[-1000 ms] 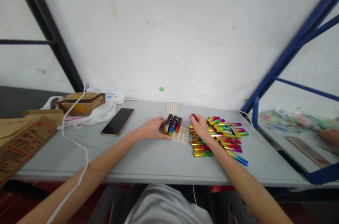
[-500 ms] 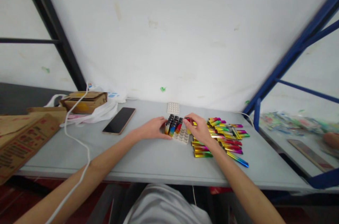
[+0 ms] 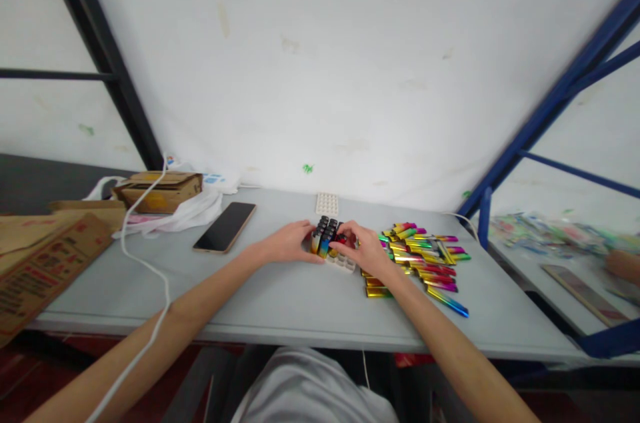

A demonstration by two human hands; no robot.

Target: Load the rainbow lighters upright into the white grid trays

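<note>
A white tray with rows of round sockets (image 3: 342, 264) lies on the grey table. Several lighters (image 3: 324, 236) with black tops and shiny coloured bodies stand upright in its left part. My left hand (image 3: 293, 241) grips the tray's left side, thumb in front and fingers behind, against the outer lighters. Over the tray's right half, the fingers of my right hand (image 3: 361, 244) close around a red lighter (image 3: 346, 240), which they partly hide. Bare sockets show below that hand. Right of it lies a loose pile of metallic gold, red, green and purple lighter-like pieces (image 3: 425, 256).
A second white socket tray (image 3: 327, 203) lies near the wall. On the left are a phone (image 3: 225, 228), a plastic bag (image 3: 200, 210), cardboard boxes (image 3: 160, 193) and a hanging white cable (image 3: 165, 290). A blue frame (image 3: 530, 123) rises at right; another person's hand (image 3: 623, 265) is beyond it.
My right hand has moved a little left over the tray, bringing its fingers close to the standing lighters. My left hand has stayed in place.
</note>
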